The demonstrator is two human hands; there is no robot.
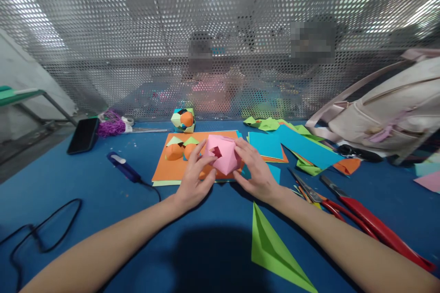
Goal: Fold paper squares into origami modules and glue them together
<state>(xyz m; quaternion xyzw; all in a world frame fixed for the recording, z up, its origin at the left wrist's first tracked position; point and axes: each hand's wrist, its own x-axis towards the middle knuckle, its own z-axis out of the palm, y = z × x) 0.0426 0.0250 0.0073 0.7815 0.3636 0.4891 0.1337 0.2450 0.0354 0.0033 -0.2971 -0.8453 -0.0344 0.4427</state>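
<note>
A pink folded paper ball [225, 158] with a jagged opening on its left side is held between both hands at the middle of the view. My left hand [196, 176] has its fingers against the ball's left side. On the right side, my right hand [256, 171] rests its fingers on the ball. Beneath the ball lies a stack of orange paper sheets [165, 167], bearing two small orange and green folded pieces [174, 150]. A green folded triangle [275, 249] lies on the blue table in front of my right forearm.
Blue sheets [266, 145], green scraps [266, 123], scissors [309, 187] and a red-handled tool [374, 219] lie right. A beige bag [388, 105] stands behind them. Left are a phone [83, 136], purple string [112, 126] and a corded blue tool [123, 167]. A multicoloured paper ball [183, 120] sits behind.
</note>
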